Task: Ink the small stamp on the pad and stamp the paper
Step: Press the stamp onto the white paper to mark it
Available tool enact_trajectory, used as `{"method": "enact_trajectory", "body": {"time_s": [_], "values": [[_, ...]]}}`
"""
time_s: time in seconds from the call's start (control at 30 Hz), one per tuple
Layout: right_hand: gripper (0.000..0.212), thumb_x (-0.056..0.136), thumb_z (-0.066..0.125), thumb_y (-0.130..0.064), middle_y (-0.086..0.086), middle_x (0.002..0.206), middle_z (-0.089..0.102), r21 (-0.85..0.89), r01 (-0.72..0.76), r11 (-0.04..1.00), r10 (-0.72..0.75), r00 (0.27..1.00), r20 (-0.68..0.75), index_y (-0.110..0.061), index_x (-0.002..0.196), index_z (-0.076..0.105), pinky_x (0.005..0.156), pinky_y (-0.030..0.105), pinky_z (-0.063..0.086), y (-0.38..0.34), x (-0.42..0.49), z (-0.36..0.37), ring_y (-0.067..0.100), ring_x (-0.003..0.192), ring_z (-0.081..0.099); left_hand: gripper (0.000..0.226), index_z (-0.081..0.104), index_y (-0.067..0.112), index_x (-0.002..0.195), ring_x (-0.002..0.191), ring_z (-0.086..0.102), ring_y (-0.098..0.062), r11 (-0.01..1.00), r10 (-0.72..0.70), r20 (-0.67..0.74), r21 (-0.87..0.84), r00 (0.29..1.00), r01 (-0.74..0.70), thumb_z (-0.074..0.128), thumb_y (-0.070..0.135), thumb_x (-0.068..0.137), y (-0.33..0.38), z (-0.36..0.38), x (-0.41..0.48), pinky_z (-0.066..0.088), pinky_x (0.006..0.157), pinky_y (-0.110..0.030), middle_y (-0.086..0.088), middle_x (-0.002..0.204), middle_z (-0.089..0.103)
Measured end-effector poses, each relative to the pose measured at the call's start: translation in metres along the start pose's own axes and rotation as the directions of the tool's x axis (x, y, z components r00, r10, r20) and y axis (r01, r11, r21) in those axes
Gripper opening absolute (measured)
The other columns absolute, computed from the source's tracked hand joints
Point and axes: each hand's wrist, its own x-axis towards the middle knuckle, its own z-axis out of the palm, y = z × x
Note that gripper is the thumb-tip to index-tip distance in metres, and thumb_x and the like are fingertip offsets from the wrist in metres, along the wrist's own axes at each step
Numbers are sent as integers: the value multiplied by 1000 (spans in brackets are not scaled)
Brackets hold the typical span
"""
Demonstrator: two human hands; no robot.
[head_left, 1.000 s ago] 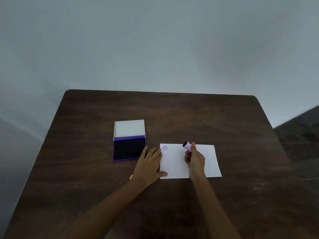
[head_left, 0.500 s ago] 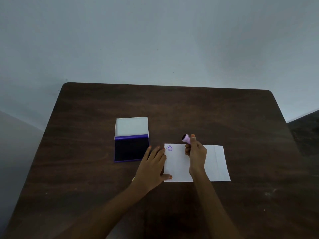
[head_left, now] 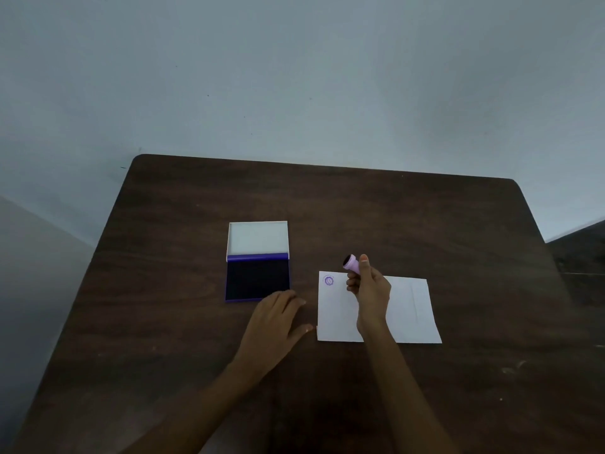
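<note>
A white sheet of paper (head_left: 406,309) lies on the dark wooden table, with one round purple stamp mark (head_left: 328,280) in its far left corner. My right hand (head_left: 371,290) holds the small lilac stamp (head_left: 351,262) above the paper's far edge, its dark inked face tilted up and to the left. The ink pad (head_left: 257,279) lies open to the left, dark pad near, white lid (head_left: 258,237) folded back. My left hand (head_left: 278,317) rests flat on the table between pad and paper, fingers spread, touching the pad's near right corner.
The brown table (head_left: 393,217) has rounded far corners and bare wood all around the pad and paper. A pale wall rises behind it. A dark floor strip (head_left: 579,247) shows past the right edge.
My left hand has slid off the paper's left edge toward the ink pad. My right hand has lifted the stamp slightly and tilted its face up.
</note>
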Motion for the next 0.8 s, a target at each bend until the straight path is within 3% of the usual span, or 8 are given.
{"method": "enact_trajectory", "body": {"time_s": [0.13,0.33,0.47,0.67,0.73,0.8], "values": [[19,86,59,-30,0,70,63,74,-25,997,22,999,32,-19,71,64,57,15,47,-2,-14,-1,12,64,59,58,30,26,136,134,27,-14,999,-49,33,-7,998,49,50,47,86,-10,0,-27,21,110,-28,-1,147,31],[22,88,57,-29,7,73,64,88,-46,995,43,998,36,-9,82,63,60,18,50,2,-35,-3,13,62,59,63,23,26,139,135,25,-16,992,-128,70,0,989,129,54,41,85,-16,-1,-45,24,111,-31,-1,150,26],[19,87,57,-29,10,80,65,81,-45,996,41,998,53,-12,82,62,62,19,50,8,-52,-5,13,62,60,57,33,22,134,128,33,-16,975,-183,52,-119,982,188,60,30,84,-13,-7,-45,31,105,-29,-3,142,34],[19,87,58,-29,6,74,65,84,-94,992,85,991,104,-15,75,62,61,20,50,11,-80,-6,15,65,61,35,52,15,118,114,45,-15,949,-231,38,-213,972,233,61,20,84,-13,-15,-45,39,97,-27,-5,127,46],[22,87,58,-28,3,69,65,82,-100,992,88,986,140,-19,68,63,61,20,50,12,-89,-5,15,64,61,26,58,13,108,102,50,-13,903,-298,-1,-325,955,281,63,17,82,-12,-20,-46,43,89,-25,-6,119,52],[22,86,60,-26,0,67,67,65,-97,993,84,980,179,-23,65,63,60,21,50,13,-99,-3,14,65,62,15,63,14,97,89,54,-9,787,-409,-15,-511,912,344,63,16,82,-11,-28,-47,43,79,-23,-5,106,59]]}}
